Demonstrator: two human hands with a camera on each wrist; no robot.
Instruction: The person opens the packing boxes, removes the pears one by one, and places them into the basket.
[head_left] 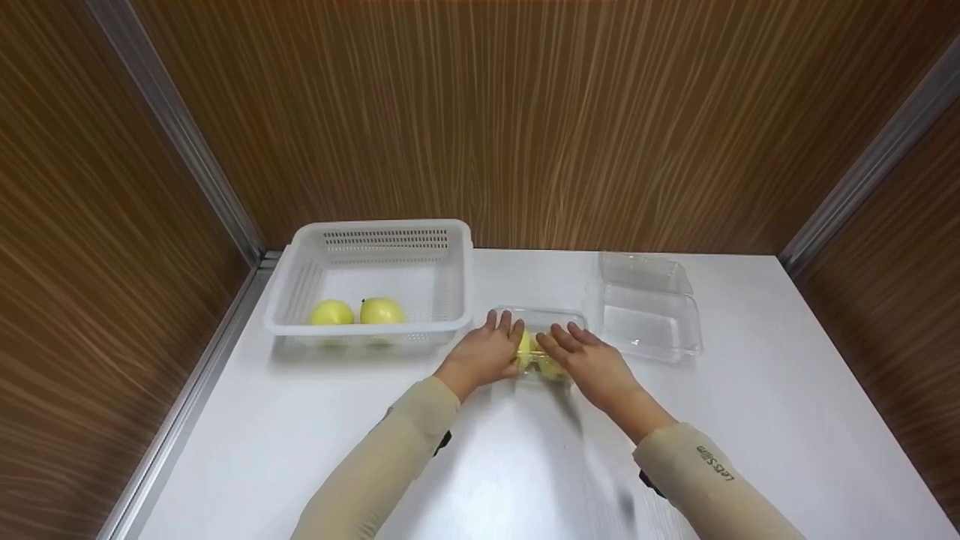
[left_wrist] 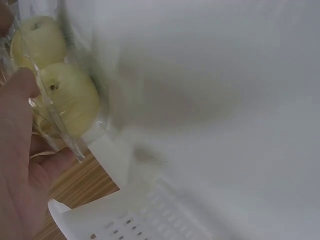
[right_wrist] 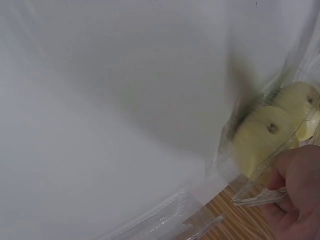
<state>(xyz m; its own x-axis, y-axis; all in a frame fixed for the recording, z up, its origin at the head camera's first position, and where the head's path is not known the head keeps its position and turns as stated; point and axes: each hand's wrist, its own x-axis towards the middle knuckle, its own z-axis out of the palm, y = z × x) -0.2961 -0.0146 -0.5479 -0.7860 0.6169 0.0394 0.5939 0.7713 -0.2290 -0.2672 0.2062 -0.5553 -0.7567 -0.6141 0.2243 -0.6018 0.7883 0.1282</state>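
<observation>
Between the two hands is a clear plastic clamshell container (head_left: 546,310) with yellow apples (left_wrist: 70,102) inside, seen in all three views. My left hand (head_left: 484,354) grips its left side, the lid edge (left_wrist: 62,127) between thumb and fingers. On the opposite side my right hand (head_left: 596,366) pinches the lid edge (right_wrist: 255,201), thumb above and fingers curled beneath. From the head, the backs of both hands cover much of the lid, and the apples show in the gap between them.
A white slotted basket (head_left: 367,328) stands at the back left, holding two yellow apples (head_left: 382,310) near its front wall. Another clear clamshell container (head_left: 652,330) lies opened out at the back right. Wood-grain panels (head_left: 480,127) enclose the white table (head_left: 300,442) at back and sides.
</observation>
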